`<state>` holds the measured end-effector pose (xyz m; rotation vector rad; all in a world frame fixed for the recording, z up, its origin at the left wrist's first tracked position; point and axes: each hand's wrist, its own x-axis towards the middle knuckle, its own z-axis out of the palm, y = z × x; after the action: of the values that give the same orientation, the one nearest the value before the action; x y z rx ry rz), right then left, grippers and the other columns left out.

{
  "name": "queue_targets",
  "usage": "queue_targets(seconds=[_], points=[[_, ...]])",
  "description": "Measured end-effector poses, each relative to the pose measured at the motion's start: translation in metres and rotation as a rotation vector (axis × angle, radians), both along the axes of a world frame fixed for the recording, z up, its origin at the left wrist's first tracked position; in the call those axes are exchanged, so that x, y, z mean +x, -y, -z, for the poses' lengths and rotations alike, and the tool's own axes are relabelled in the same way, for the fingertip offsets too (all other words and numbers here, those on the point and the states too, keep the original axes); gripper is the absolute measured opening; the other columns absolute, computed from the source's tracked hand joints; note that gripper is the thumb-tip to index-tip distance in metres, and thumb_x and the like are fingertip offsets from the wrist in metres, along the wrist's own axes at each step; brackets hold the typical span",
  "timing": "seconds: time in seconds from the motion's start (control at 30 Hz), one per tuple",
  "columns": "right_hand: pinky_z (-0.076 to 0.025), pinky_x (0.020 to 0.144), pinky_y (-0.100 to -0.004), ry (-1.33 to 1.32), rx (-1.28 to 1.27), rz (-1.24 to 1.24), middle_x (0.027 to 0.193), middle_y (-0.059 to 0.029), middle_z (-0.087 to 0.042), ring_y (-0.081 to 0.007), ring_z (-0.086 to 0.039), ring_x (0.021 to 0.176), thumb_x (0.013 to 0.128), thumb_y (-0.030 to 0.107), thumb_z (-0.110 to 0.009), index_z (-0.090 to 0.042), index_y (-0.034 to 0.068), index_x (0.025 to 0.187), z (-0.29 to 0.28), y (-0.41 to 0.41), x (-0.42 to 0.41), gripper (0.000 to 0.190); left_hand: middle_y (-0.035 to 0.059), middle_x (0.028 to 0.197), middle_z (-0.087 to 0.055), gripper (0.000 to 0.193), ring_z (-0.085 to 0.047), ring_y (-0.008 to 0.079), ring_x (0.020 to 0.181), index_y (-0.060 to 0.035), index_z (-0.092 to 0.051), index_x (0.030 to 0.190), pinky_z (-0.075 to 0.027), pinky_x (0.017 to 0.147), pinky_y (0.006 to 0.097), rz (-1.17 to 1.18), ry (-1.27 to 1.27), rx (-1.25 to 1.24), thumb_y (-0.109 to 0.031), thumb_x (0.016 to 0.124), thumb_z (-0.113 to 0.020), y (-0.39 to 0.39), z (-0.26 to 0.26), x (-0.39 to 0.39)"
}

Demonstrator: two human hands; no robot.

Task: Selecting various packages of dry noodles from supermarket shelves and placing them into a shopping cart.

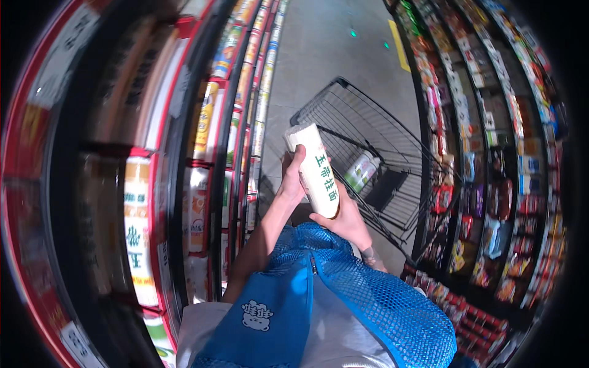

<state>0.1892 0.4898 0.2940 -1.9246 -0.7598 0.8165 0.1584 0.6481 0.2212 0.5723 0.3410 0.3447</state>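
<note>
A white paper-wrapped pack of dried noodles, marked with large green characters, is held in both hands in front of my body. My left hand grips its left side, with the thumb laid across the upper part. Around the lower right end curls my right hand, its thumb near the bottom edge. The pack stands tilted, its upper end leaning left. Just beyond it is a black wire shopping cart, with two white and green bottles lying together in its basket.
Shelves on the left hold upright noodle packs behind red price rails. Shelves on the right carry many bagged snacks. Grey floor runs between them, with a yellow strip along the right shelf base.
</note>
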Motion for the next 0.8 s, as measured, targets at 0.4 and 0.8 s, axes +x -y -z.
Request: queue_targets(seconds=[0.4,0.8], points=[[-0.051,0.087,-0.0387,-0.023,-0.074,0.321,0.107,-0.0204,-0.064,-0.031,-0.064,0.101,0.061,0.023,-0.085,-0.043,-0.001,0.127,0.033,0.046,0.049,0.082,0.015,0.114,-0.058,0.06,-0.06,0.0278,0.102,0.0011,-0.045,0.127,-0.05,0.087,0.0421,0.162,-0.186,0.023,-0.049,0.094,-0.049,0.051,0.007,0.076],[-0.046,0.088,-0.0295,-0.734,0.359,0.217,0.109,-0.0071,-0.062,-0.0132,-0.057,0.099,0.069,0.02,-0.082,-0.052,0.0,0.124,0.103,0.121,0.16,0.066,0.0175,0.121,-0.056,0.068,-0.057,0.0327,0.105,0.0008,-0.042,0.132,-0.048,0.09,0.0469,0.311,-0.276,-0.071,-0.057,0.095,-0.035,0.093,0.039,0.179]])
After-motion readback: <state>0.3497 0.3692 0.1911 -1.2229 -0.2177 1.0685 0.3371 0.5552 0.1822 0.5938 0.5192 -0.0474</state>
